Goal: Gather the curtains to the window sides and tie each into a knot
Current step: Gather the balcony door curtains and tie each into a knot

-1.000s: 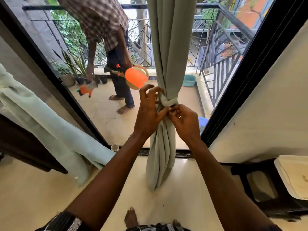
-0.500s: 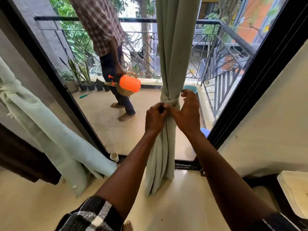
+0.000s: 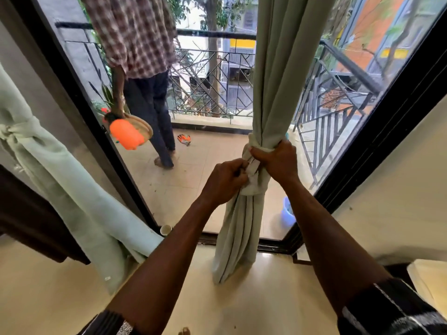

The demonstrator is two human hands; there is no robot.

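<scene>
A pale green curtain hangs gathered in the middle of the glass door, with a knot at waist height. My right hand grips the bundle right at the top of the knot. My left hand pinches a loose end of fabric coming out of the knot's left side. Below the knot the curtain falls in folds to the floor. A second pale green curtain slants along the left door frame, tied with a knot near the left edge.
Behind the glass a person in a checked shirt stands on the balcony holding an orange sprayer. A small cup sits on the door track. A blue bucket stands outside. Dark furniture is at left, a cream seat at right.
My right hand has closed round the bundle at the knot, and my left hand has drawn the fabric end out to the left. The person outside stepped left with the sprayer.
</scene>
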